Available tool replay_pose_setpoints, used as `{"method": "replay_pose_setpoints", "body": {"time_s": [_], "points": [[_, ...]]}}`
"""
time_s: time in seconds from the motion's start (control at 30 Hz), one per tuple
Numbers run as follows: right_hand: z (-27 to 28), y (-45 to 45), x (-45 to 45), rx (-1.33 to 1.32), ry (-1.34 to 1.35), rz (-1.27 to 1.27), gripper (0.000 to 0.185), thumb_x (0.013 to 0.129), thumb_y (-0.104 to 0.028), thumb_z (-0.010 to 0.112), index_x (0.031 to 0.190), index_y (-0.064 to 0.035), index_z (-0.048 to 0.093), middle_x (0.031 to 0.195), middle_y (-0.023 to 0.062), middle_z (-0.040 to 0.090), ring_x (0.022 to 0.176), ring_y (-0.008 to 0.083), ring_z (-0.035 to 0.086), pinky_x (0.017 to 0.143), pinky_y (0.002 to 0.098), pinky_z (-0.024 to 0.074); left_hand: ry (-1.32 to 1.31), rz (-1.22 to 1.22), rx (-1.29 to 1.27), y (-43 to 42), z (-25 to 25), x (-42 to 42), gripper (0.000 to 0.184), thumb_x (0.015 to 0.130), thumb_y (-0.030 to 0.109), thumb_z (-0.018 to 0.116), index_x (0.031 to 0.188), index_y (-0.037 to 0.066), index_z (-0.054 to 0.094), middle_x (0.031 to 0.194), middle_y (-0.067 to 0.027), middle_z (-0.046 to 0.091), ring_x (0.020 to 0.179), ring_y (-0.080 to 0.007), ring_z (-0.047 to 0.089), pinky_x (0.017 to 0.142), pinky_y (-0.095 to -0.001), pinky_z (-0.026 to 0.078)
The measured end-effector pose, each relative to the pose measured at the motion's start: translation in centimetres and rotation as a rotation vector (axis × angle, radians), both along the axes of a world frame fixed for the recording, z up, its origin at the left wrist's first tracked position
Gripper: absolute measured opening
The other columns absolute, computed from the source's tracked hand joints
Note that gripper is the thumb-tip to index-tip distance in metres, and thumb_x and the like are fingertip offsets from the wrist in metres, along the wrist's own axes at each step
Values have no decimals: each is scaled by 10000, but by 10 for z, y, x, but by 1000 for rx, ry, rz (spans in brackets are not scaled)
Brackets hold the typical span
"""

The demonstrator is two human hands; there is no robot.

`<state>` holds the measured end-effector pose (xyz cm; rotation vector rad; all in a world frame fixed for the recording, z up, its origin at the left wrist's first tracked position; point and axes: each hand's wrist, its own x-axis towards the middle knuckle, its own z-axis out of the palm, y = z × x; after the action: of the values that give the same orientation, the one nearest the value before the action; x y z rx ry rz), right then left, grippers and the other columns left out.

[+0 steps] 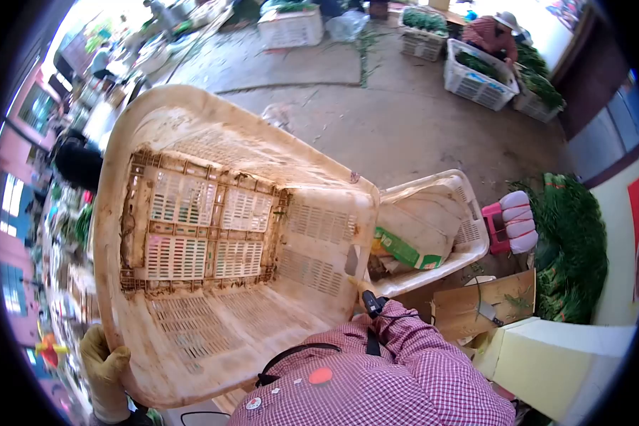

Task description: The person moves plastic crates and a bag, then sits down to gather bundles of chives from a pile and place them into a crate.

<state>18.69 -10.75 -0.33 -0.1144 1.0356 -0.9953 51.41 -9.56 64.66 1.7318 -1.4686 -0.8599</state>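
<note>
A large, dirty white plastic crate [319, 213] with slatted walls is tilted on its side in front of me, its open top facing me and brown grime along its base edges. My left hand [105, 362], in a yellowish work glove, is closed around the rim at the lower left corner. At the opposite end, my right hand [360, 285] grips the crate's rim; only some gloved finger shows past the edge, and the rest is hidden by the sleeve and a black device [373, 304] at the wrist.
A second white crate [468, 248] holding cardboard and a green-printed piece stands behind. To the right are a pink stool [497, 228], bundled green stalks [568, 248] and a cardboard box [508, 298]. Farther off, a person [486, 39] crouches beside a crate of greens [479, 85].
</note>
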Motion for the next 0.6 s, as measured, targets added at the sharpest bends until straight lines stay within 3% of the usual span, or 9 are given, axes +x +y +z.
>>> {"method": "replay_pose_setpoints", "body": {"time_s": [0.07,0.13,0.17,0.2,0.3,0.4,0.43,0.5,0.6], "points": [[3,-29,-16,-45,59,-141,404,951,-263,651,1261,-10,597,1116,126,712,1006,262,669,870,395,534,49,-57,-13,-48,-8,11,419,752,293,861,933,27,592,809,28,579,739,-67,501,681,-223,416],[-35,-44,-33,11,254,-120,393,956,-254,642,1253,0,603,1117,129,709,1006,259,668,860,380,539,82,-116,-78,-88,-24,32,366,771,242,835,940,22,597,815,34,572,735,-65,491,686,-217,413],[-28,-51,-41,65,344,-107,387,959,-249,637,1249,5,607,1117,131,707,1006,257,667,855,372,541,102,-146,-58,-118,-24,31,351,780,233,822,944,18,599,821,32,578,741,-65,497,691,-217,417],[-22,-56,-45,45,247,-208,385,975,-244,615,1256,18,606,1119,127,704,986,248,668,847,360,541,118,-175,-37,-142,-23,30,336,788,224,809,948,14,602,827,31,583,747,-65,503,696,-217,421],[-24,-78,-69,-3,324,-348,388,983,-237,604,1270,25,604,1126,121,701,980,241,667,851,366,539,149,-293,-30,-231,-27,19,389,793,262,786,1006,-12,611,894,-3,625,808,-92,547,753,-246,453],[41,-80,-83,19,224,-508,392,981,-220,610,1286,26,596,1140,118,699,978,235,665,861,359,532,151,-415,-53,-278,-15,-16,463,790,307,761,1063,-39,617,956,-35,663,868,-124,593,811,-273,481],[46,-85,-93,52,237,-541,388,977,-219,616,1279,25,603,1138,118,701,977,234,665,860,353,530,48,-463,-44,-310,-16,-15,471,792,311,762,1075,-36,616,961,-29,654,874,-115,584,808,-266,474],[52,-93,-114,112,257,-594,382,969,-217,629,1264,24,617,1135,119,704,973,231,665,859,341,526,180,-510,-14,-333,-9,-76,483,793,320,762,1085,-30,603,950,-10,622,868,-105,556,799,-257,459],[-26,-82,-112,113,583,-522,370,955,-234,650,1217,28,646,1108,116,715,947,222,664,846,338,522,19,-668,35,-379,9,-96,470,798,318,758,1072,-21,580,913,14,564,843,-96,508,769,-260,436]]}}
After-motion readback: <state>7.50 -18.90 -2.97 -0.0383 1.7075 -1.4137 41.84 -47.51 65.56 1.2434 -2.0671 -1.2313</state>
